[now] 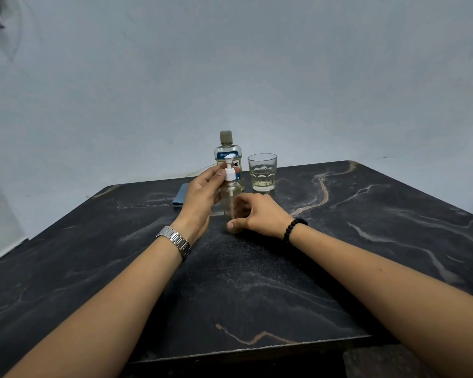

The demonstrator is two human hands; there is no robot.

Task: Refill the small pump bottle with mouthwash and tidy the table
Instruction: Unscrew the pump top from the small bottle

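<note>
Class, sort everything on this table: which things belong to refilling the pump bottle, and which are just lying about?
Belongs to the job:
pump bottle
mouthwash bottle
left hand on the pump
right hand steadying the bottle

Lying about:
glass holding some yellowish liquid
blue cloth

Left hand [200,197] on pump [229,170], right hand [260,214] gripping pump bottle [231,203], seemingly empty

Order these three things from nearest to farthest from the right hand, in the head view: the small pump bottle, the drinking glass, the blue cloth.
From the right hand:
1. Small pump bottle: in its grip, at the table's middle.
2. Drinking glass: just behind the hand, standing apart.
3. Blue cloth: far side of the left hand, lying flat.
</note>
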